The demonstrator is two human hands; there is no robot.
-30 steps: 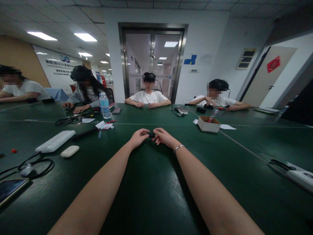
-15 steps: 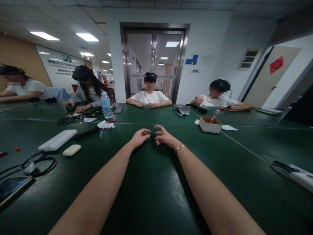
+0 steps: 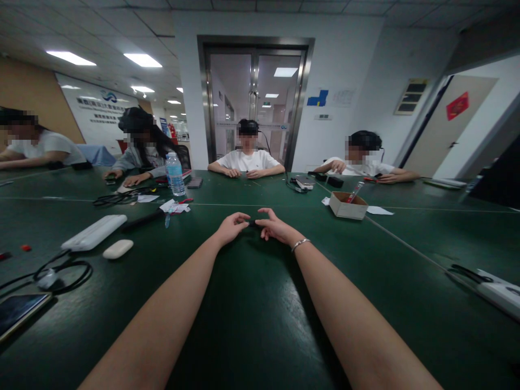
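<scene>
On the green table (glossy), both hands meet.

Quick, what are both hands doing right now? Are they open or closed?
Left hand: curled at the small black thing; can't tell if it's gripping.
Right hand: open, fingers spread beside it.

Both hands meet at a small black object
</scene>
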